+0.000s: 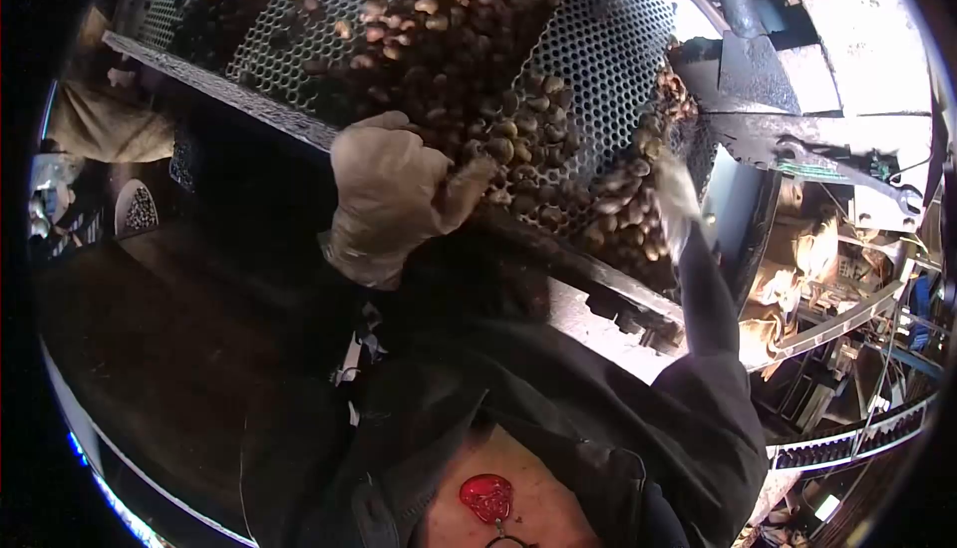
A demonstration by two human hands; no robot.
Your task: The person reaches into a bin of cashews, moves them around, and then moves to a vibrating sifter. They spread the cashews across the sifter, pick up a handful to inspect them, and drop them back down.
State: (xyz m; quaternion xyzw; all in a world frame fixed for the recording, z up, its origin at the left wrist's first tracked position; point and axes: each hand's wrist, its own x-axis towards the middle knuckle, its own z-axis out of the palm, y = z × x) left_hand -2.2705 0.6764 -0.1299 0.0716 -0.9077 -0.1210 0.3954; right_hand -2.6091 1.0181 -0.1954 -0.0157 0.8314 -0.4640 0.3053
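While the off-white fabric-gloved left hand (pixel 389 194) is positioned over the near edge of the grey perforated metal sheet (pixel 608 24), its brown-stained thumb extends apart from the palm toward the brown, rounded, nut-like pieces (pixel 533 129). The remaining fingers of this hand are mostly obscured; whether they are spread or pressed together cannot be determined. The off-white gloved right hand (pixel 680 199) is located at the right side of the sheet, just beside a cluster of the pieces; motion blur prevents determination of its finger state. The pieces lie on the sheet, with a dense group between the two hands and further groups toward the far side. A straight, worn metal edge bar (pixel 219 89) borders the sheet on the near left. A grey metal open-ended wrench (pixel 859 179) rests on the pale ledge (pixel 733 129) to the right.
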